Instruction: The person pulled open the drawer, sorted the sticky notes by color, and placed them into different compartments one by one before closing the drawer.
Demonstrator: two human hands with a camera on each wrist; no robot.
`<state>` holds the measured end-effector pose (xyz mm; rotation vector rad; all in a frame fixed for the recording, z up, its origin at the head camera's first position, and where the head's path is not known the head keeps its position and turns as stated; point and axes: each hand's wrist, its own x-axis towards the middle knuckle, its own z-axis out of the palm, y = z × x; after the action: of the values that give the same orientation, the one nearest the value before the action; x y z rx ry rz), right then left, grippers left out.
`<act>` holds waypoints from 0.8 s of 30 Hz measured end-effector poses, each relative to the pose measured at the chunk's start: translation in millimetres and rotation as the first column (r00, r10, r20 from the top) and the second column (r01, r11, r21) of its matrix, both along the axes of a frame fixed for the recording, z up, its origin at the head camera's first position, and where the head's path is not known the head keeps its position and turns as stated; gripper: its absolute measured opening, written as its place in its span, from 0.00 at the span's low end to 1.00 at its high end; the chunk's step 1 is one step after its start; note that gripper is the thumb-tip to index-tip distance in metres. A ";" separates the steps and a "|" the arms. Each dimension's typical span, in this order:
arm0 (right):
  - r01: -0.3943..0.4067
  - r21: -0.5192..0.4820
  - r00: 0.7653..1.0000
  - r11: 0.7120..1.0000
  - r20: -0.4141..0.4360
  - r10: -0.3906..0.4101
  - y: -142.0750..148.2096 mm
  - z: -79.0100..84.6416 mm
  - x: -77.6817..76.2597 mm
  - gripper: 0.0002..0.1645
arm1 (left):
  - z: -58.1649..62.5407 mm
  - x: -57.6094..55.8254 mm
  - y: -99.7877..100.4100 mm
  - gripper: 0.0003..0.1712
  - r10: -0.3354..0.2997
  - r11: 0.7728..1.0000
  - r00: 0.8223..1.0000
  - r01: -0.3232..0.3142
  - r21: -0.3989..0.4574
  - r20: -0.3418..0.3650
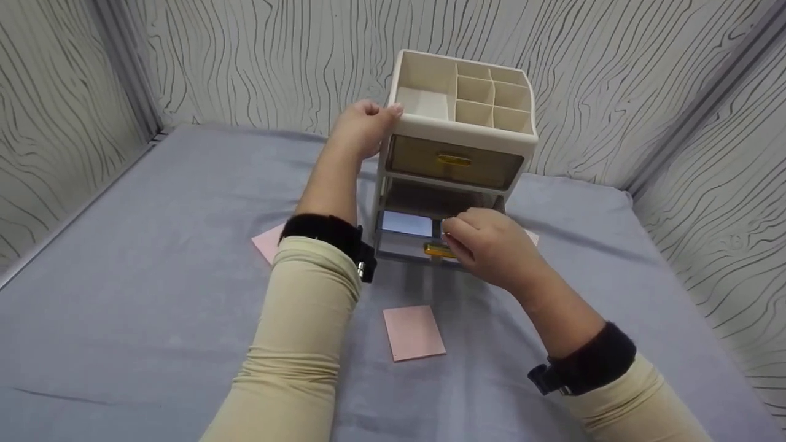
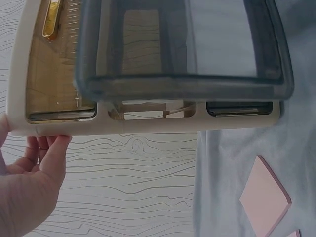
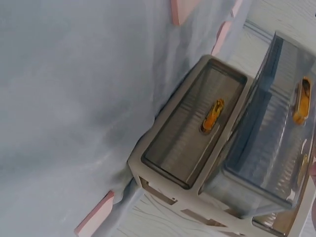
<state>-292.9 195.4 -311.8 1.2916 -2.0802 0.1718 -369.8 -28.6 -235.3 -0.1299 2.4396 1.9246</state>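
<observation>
A cream desktop drawer organizer [image 1: 457, 132] stands on the cloth, its top split into open compartments. My left hand [image 1: 366, 126] holds its upper left edge, thumb on the rim; the left wrist view shows the fingers [image 2: 52, 155] curled against the side. The clear middle drawer [image 3: 261, 148] sticks well out of the frame. My right hand [image 1: 491, 245] has its fingers curled at the front rim of this drawer, beside its amber handle [image 1: 437, 250]. In the right wrist view only a sliver of that hand shows. The top drawer [image 1: 424, 159] and bottom drawer [image 3: 192, 128] are pushed in.
A pink square pad [image 1: 414, 333] lies on the grey cloth [image 1: 153, 294] in front of the organizer. Another pink pad [image 1: 268, 242] is partly hidden by the left arm, and a pale corner [image 1: 532, 237] shows behind the right hand. Wood-line patterned panels [image 1: 258, 67] stand behind.
</observation>
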 end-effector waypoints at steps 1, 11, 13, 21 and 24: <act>-0.009 0.013 1.000 1.000 -0.014 0.009 -1.0 -1.1 1.0 0.03 | 0.0 0.3 0.2 0.22 -0.001 1.000 1.000 0.001 0.003 -0.003; -0.061 0.161 0.986 0.985 -0.142 0.084 -7.6 -11.0 5.8 0.09 | 0.4 0.9 -0.5 0.21 -0.015 1.000 1.000 0.016 0.024 -0.021; -0.040 0.196 0.983 0.980 -0.170 0.074 -8.0 -11.5 6.2 0.09 | 0.3 0.5 -1.0 0.21 -0.014 1.000 1.000 0.014 0.028 -0.020; 0.013 0.237 0.968 0.971 -0.247 0.047 -9.3 -9.4 7.0 0.11 | 0.2 0.0 -0.5 0.21 -0.012 1.000 1.000 0.012 0.001 -0.003; 0.011 0.217 0.972 0.976 -0.231 0.040 -9.7 -7.7 5.2 0.11 | 0.4 0.2 -0.5 0.21 -0.012 1.000 1.000 0.012 0.007 0.003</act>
<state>-287.7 185.8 -319.5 1.3824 -1.9261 -0.2000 -369.6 -29.1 -234.8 -0.1179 2.4262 1.9262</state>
